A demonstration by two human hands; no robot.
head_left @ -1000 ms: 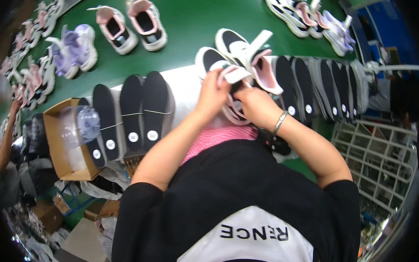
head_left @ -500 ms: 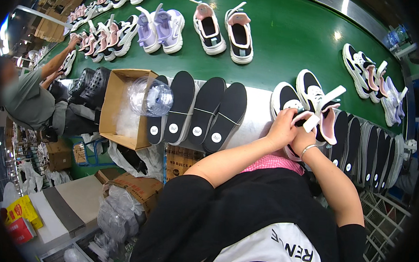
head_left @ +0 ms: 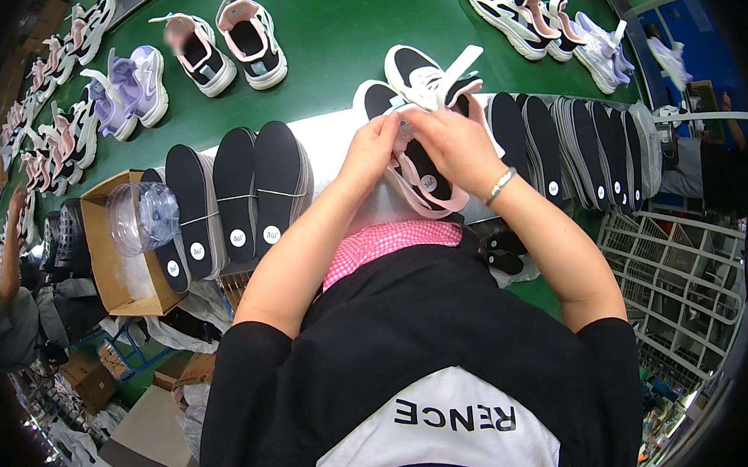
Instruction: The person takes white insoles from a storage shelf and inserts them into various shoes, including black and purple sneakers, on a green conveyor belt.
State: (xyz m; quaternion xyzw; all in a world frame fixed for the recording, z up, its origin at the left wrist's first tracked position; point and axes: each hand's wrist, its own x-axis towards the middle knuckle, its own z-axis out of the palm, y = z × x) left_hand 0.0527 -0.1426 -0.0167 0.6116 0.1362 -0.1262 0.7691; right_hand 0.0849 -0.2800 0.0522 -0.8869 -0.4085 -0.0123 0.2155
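Note:
A black-and-white sneaker with pink lining [head_left: 427,204] is held over the bench's near edge, its opening toward me. A black insole with a round white label shows inside it. My left hand [head_left: 372,152] pinches the shoe's upper at the tongue, fingers closed. My right hand [head_left: 458,144] is closed on the same upper, fingertips meeting the left ones; the exact grip is partly hidden. Just beyond them stands a matching sneaker [head_left: 411,68] with a white strap sticking up. Stacks of black insoles [head_left: 279,176] bound with thin bands lie left of my hands.
More insole stacks [head_left: 540,145] lie to the right, above a white wire rack [head_left: 676,269]. A cardboard box [head_left: 110,273] holding clear plastic rolls [head_left: 142,218] stands left. Lilac sneakers [head_left: 148,83] and other pairs line the green bench [head_left: 335,34]. Another person's arm [head_left: 11,254] shows far left.
The view has swung right, so the bench items sit further left. My hands have shifted on the sneaker, and its opening with the insole inside now faces me.

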